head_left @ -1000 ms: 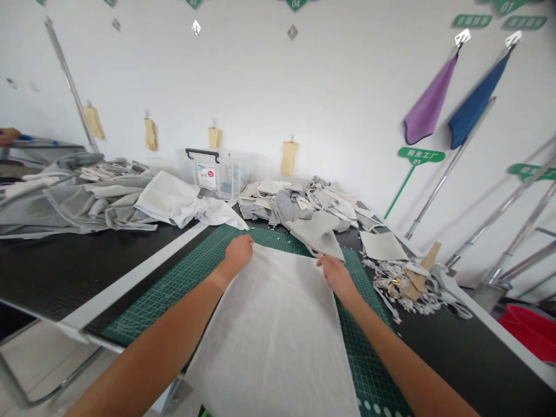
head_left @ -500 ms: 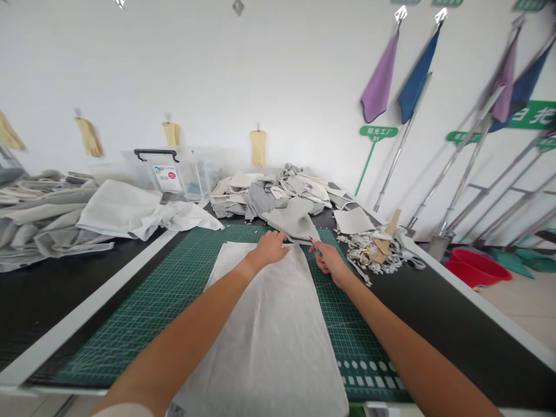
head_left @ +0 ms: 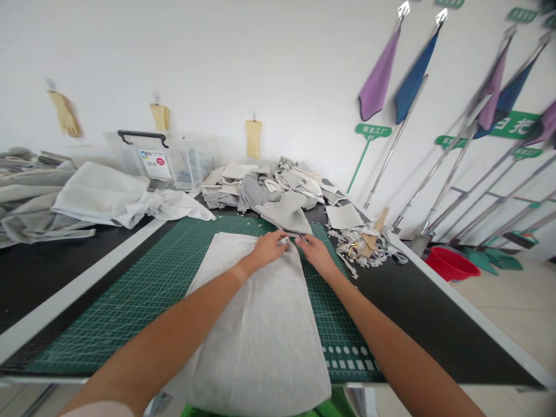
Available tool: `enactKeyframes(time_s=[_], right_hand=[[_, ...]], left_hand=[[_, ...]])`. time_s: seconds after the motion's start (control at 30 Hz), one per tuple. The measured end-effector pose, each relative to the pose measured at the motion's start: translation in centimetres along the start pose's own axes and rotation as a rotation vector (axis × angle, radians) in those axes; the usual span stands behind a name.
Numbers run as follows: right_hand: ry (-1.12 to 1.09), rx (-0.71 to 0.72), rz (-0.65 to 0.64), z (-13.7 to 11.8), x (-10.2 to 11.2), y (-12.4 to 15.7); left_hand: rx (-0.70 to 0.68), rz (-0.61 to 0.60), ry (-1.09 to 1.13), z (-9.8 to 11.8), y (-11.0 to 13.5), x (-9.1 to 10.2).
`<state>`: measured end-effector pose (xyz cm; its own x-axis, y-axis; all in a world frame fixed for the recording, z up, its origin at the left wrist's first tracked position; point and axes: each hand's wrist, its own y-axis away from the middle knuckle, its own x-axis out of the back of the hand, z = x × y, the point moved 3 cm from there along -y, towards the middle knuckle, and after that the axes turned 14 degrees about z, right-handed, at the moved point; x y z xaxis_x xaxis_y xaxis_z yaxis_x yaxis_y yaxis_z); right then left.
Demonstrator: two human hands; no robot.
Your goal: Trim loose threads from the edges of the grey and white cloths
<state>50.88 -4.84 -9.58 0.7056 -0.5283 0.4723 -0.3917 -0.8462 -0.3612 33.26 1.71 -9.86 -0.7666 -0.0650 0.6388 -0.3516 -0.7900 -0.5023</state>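
Observation:
A light grey cloth (head_left: 260,324) lies lengthwise on the green cutting mat (head_left: 143,301), its near end hanging over the table's front edge. My left hand (head_left: 270,248) is at its far right corner, fingers closed on the fabric there. Just right of that corner is my right hand (head_left: 316,253), closed around small thread snips (head_left: 300,236); only their thin pointed end shows, aimed at the corner. Behind both hands, a folded grey cloth piece (head_left: 286,213) rests on the mat's far edge.
A heap of grey cloths (head_left: 260,185) stands at the back, with another cloth pile (head_left: 35,200) at left. Fabric scraps (head_left: 369,249) and scissors (head_left: 398,258) lie at right. A clear plastic box (head_left: 174,168) stands by the wall; a red bucket (head_left: 452,263) is on the floor.
My right hand has moved left, bringing the snips to the cloth's corner. My left fingers have drawn together at that corner. The camera view has shifted slightly.

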Motion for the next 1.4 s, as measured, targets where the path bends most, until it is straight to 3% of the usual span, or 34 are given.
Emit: enactKeyframes(time_s=[0.2,0.5,0.8,1.07,1.4], right_hand=[[0.061,0.13,-0.032,-0.7,0.1,0.1],[0.136,0.179,-0.014,-0.9,0.1,0.6],[0.163,0.138,0.019,-0.7,0.0,0.4],[0.09,0.133,-0.023,-1.6,0.2,1.2],[0.124,0.151,-0.04,-2.0,0.1,1.6]], left_hand=[[-0.12,0.001,0.038,0.6,0.3,-0.2],[-0.128,-0.03,0.02,0.6,0.6,-0.3],[-0.057,0.075,0.162,0.4,0.4,0.2],[0.02,0.045,0.403,0.0,-0.4,0.2],[0.02,0.024,0.483,-0.2,-0.6,0.2]])
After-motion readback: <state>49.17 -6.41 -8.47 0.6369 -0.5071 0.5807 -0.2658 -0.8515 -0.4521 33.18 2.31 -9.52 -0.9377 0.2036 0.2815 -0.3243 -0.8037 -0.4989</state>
